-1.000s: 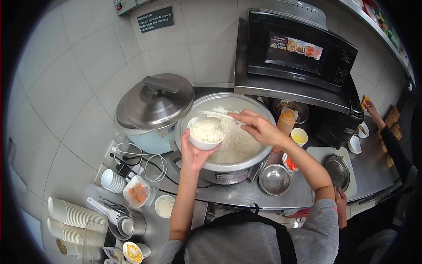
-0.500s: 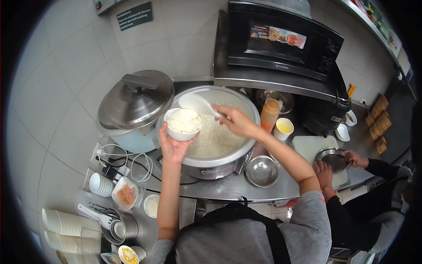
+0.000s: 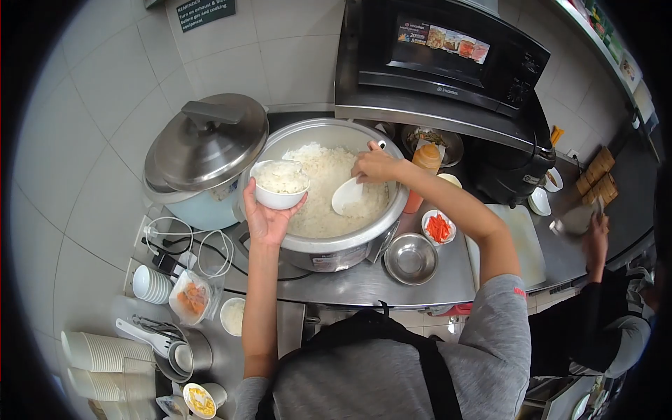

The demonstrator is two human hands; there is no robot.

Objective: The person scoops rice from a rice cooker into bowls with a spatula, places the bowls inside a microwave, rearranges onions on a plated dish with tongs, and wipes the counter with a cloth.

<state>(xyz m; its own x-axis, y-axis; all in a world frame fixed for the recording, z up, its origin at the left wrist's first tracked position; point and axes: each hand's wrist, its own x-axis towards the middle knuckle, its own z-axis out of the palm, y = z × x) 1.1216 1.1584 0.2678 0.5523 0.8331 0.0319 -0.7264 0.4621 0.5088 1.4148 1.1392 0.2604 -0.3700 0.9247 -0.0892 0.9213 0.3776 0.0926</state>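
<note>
My left hand (image 3: 266, 217) holds a small white bowl (image 3: 281, 199), heaped with cooked rice, from below and the side. The bowl is above the left rim of a large rice cooker (image 3: 329, 245). Cooked rice (image 3: 323, 168) lies inside the cooker. My right hand (image 3: 374, 166) is closed around the handle of a white rice paddle (image 3: 347, 197). The paddle's blade rests against the rice on the right side of the cooker. Part of its handle is hidden by my fingers.
A metal lid (image 3: 210, 143) sits on another pot at left. Beside the cooker are a metal bowl (image 3: 411, 259), a dish of red strips (image 3: 439, 227) and an orange bottle (image 3: 425, 159). A co-worker's hand (image 3: 596, 238) is right of the cutting board (image 3: 514, 245).
My right hand has brought the paddle from beside the bowl down into the cooker's rice. The co-worker's hands and round metal pan have left the cutting board.
</note>
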